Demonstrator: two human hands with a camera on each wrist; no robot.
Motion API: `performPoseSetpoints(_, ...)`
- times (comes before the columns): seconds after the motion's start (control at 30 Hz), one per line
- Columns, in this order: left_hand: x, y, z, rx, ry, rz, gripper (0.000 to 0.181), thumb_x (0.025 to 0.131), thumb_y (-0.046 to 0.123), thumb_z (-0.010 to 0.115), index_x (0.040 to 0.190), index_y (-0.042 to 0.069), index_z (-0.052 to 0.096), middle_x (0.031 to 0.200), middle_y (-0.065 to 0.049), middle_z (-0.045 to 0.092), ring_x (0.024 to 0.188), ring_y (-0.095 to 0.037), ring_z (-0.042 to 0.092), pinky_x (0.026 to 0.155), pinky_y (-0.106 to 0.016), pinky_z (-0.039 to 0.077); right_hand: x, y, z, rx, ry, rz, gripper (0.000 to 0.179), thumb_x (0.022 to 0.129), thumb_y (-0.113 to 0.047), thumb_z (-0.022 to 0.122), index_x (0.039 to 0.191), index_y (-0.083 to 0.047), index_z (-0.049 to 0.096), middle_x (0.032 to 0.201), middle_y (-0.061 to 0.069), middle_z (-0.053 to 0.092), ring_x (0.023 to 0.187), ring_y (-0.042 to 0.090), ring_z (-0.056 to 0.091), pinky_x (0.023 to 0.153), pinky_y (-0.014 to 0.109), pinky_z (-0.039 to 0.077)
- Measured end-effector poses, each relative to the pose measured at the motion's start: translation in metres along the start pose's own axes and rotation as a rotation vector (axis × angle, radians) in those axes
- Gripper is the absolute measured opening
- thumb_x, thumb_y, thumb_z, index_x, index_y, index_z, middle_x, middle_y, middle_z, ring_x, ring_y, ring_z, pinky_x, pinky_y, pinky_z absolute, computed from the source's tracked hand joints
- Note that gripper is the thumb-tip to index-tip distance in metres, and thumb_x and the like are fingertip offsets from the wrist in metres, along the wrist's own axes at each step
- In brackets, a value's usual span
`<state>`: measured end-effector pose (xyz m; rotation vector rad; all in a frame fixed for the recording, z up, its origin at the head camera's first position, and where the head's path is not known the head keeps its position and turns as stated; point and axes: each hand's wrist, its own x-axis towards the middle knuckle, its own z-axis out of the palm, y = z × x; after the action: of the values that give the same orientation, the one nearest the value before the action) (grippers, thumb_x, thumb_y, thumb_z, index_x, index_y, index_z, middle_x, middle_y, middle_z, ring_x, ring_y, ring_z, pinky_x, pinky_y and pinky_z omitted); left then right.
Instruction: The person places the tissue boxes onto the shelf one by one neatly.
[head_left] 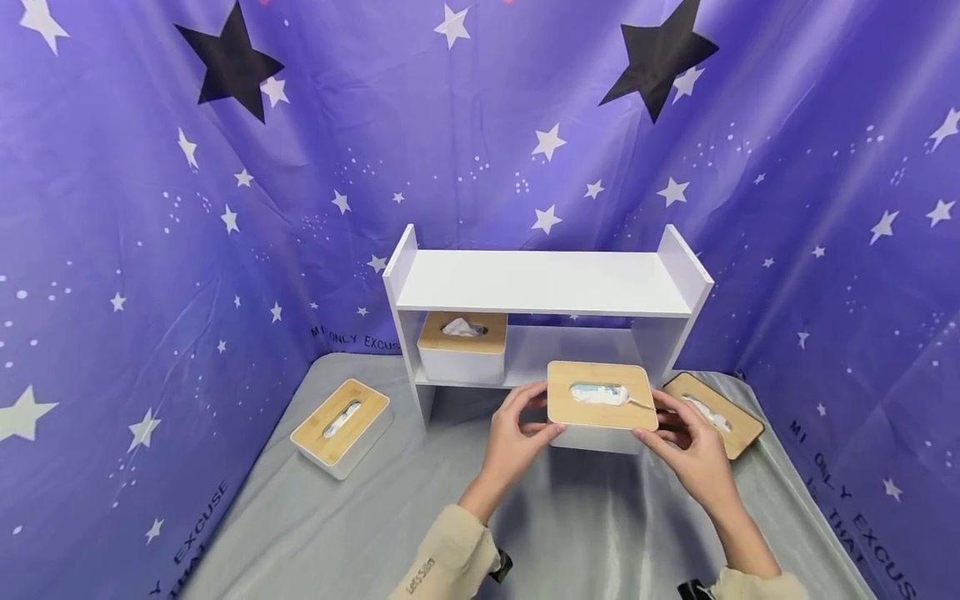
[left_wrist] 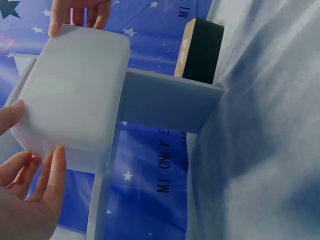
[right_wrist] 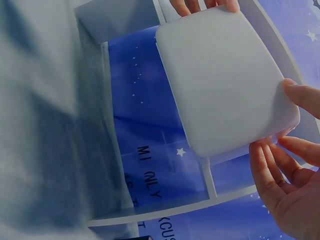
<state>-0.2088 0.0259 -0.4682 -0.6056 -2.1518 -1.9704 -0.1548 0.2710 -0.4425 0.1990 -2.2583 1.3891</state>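
Observation:
Both hands hold one white tissue box (head_left: 598, 398) with a wooden lid, raised in front of the shelf's right half. My left hand (head_left: 516, 433) grips its left end, thumb at the front corner and fingers along the side. At the opposite end my right hand (head_left: 693, 454) grips it the same way. Tissue shows in the lid's oval slot. Seen from the wrists, the white side of the box (left_wrist: 75, 87) faces the camera, with left fingers (left_wrist: 55, 175) and right fingers (right_wrist: 272, 170) at its edges.
A white two-tier shelf (head_left: 540, 279) stands at the back. On its lower board, at the left, sits another tissue box (head_left: 462, 350). One more tissue box (head_left: 341, 429) lies on the grey cloth (head_left: 300, 533) at left; a dark-sided one (head_left: 716, 412) is at right, partly behind my right hand.

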Motion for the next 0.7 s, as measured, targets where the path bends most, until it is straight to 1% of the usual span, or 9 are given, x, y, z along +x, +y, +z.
performPoseSetpoints(0.13,0.007,0.007,-0.002,0.000,0.006,-0.016,0.059,0.082,0.011,0.082,0.137,0.011,0.060,0.137,-0.008,0.059,0.118,-0.027,0.063,0.080,-0.021,0.061,0.007,-0.005,-0.001,-0.017,0.002,-0.011,0.059,0.079,0.005,0.079,0.135,0.004,0.058,0.107,-0.015,0.057,0.092,-0.011,0.059,0.073,0.006,0.054)
performPoseSetpoints(0.23,0.011,0.013,-0.003,-0.004,0.005,-0.029,0.060,0.082,0.007,0.081,0.138,0.008,0.059,0.138,-0.011,0.058,0.118,-0.030,0.062,0.080,-0.019,0.061,0.011,-0.008,-0.003,-0.023,0.007,-0.017,0.060,0.079,0.005,0.079,0.135,0.003,0.058,0.108,-0.015,0.057,0.091,-0.011,0.059,0.073,0.006,0.054)
performPoseSetpoints(0.27,0.012,0.015,-0.003,-0.001,0.004,-0.027,0.060,0.082,0.005,0.080,0.138,0.006,0.058,0.138,-0.012,0.058,0.118,-0.033,0.062,0.080,-0.019,0.060,0.012,-0.010,-0.004,-0.021,0.008,-0.018,0.060,0.079,0.005,0.079,0.135,0.002,0.058,0.108,-0.016,0.058,0.091,-0.011,0.059,0.073,0.006,0.054)
performPoseSetpoints(0.37,0.017,0.019,-0.004,0.008,0.007,-0.015,0.061,0.082,0.002,0.080,0.138,0.004,0.057,0.139,-0.014,0.057,0.118,-0.034,0.062,0.080,-0.017,0.060,0.017,-0.013,-0.005,-0.024,0.011,-0.022,0.060,0.080,0.003,0.079,0.136,0.000,0.058,0.109,-0.018,0.058,0.092,-0.010,0.059,0.074,0.005,0.054)
performPoseSetpoints(0.47,0.020,0.019,-0.006,0.017,0.010,-0.001,0.061,0.082,0.004,0.080,0.139,0.006,0.058,0.138,-0.012,0.058,0.117,-0.031,0.063,0.079,-0.018,0.060,0.020,-0.015,-0.005,-0.035,0.006,-0.017,0.060,0.081,0.001,0.079,0.137,-0.001,0.058,0.109,-0.020,0.058,0.093,-0.011,0.058,0.075,0.005,0.053)
performPoseSetpoints(0.53,0.020,0.021,-0.007,0.020,0.009,0.007,0.060,0.083,0.008,0.081,0.139,0.010,0.058,0.138,-0.009,0.058,0.116,-0.028,0.063,0.080,-0.019,0.061,0.021,-0.016,-0.004,-0.045,0.005,-0.007,0.059,0.082,-0.001,0.079,0.137,-0.001,0.058,0.108,-0.022,0.058,0.093,-0.011,0.058,0.075,0.004,0.053)
performPoseSetpoints(0.7,0.023,0.022,-0.012,0.010,-0.003,0.034,0.058,0.084,0.017,0.081,0.139,0.016,0.059,0.138,-0.004,0.058,0.117,-0.025,0.063,0.082,-0.026,0.062,0.025,-0.016,-0.003,-0.072,0.003,0.020,0.057,0.084,-0.005,0.078,0.137,-0.001,0.058,0.106,-0.023,0.057,0.092,-0.012,0.057,0.075,0.004,0.052)
